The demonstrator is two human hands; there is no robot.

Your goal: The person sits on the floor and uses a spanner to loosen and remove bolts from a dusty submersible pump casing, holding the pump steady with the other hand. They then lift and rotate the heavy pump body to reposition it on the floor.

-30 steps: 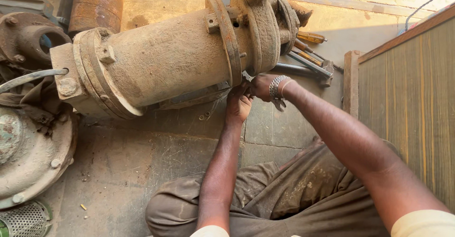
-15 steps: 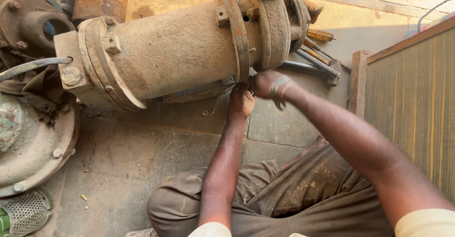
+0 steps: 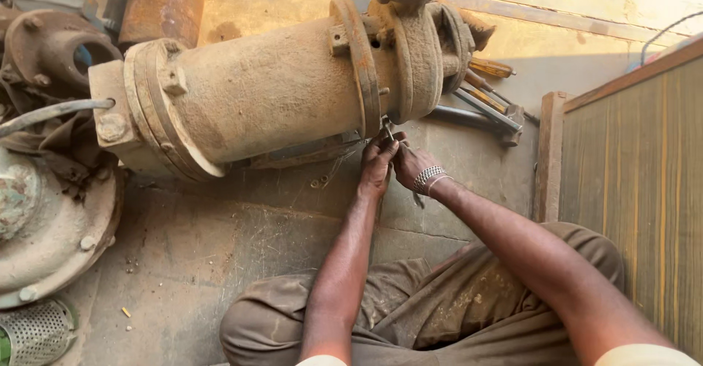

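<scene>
Low on the workshop floor, I watch both hands meet under the flange joint (image 3: 366,80) of a rusty cylindrical pump housing (image 3: 271,91), which lies on its side with its long axis running left to right. My left hand (image 3: 377,165) and right hand (image 3: 410,165) touch, pinched around a small metal part (image 3: 387,128) directly above them; neither sits nearer. Wrenches (image 3: 487,110) lie beyond.

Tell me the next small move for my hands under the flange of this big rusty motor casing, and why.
Probably keep both hands on that spot: the left hand and right hand meet at the underside of the rusty cylindrical motor casing by its flange, fingertips pinching something small there.
</scene>
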